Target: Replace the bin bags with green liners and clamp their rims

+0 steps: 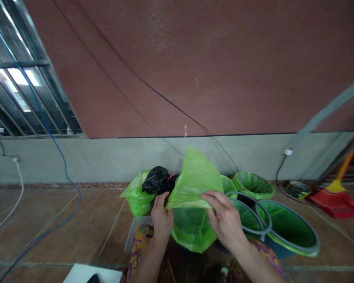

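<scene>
Pinched grip on the lower edge of a thin green bag point(199, 181)

Both hands grasped the film: the left hand point(162, 218) nipped its left corner between thumb and fingers, while the right hand point(225, 220) had its fingertips laid over the same edge farther right. The bag stood in the lower middle of the frame, rising to a peak against the pale wall base point(106, 159). Directly below hung a green liner point(191, 232); whether the two were one piece could not be told.

By its look the plastic was very light, limp and a little slick, likely to cling to itself and to crease rather than hold a shape. It would probably stretch or tear under a hard tug at one point. The gathered lower edge seemed the best place to hold, with soft fingertips well apart so the film lay spread between them; the loose peak offered little to grasp.

At the right of the frame, grey rings point(265, 214) stood near a lined bin point(295, 228); at centre left, a black bag point(157, 180) rested against another green bundle point(137, 194).
</scene>
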A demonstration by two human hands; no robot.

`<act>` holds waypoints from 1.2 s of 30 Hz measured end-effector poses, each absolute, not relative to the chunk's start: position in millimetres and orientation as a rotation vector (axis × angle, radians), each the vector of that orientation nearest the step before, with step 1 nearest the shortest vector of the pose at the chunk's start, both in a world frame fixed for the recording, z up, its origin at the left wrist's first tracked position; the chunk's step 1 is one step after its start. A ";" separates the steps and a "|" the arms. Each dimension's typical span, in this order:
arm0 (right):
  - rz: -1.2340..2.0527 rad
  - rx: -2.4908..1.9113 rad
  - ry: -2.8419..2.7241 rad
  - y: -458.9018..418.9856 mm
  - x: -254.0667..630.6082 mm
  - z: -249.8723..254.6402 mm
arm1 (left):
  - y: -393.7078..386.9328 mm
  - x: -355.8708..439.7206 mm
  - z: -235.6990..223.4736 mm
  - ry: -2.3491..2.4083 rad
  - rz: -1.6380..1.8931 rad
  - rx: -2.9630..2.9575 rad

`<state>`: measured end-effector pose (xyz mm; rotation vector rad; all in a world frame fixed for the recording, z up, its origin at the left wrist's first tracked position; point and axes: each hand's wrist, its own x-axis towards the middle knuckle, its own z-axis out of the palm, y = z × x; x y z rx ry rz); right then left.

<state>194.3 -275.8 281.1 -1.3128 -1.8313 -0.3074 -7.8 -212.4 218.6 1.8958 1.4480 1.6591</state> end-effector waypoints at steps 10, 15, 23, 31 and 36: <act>-0.279 -1.611 -1.552 -279.7 260.1 253.5 | -199.8 -38.9 221.6 1.710 1.701 1.926; -0.462 -1.777 -1.603 -282.3 249.7 256.8 | -196.3 -29.8 238.6 1.708 1.729 1.986; -0.554 -1.688 -1.819 -262.3 201.2 281.4 | -213.0 6.7 263.2 1.467 1.630 2.225; -0.331 -1.494 -1.724 -259.2 225.7 285.4 | -211.7 2.0 225.0 1.784 1.143 2.281; -0.335 -1.548 -1.615 -264.7 247.9 270.6 | -211.1 -11.4 193.0 2.011 0.818 2.223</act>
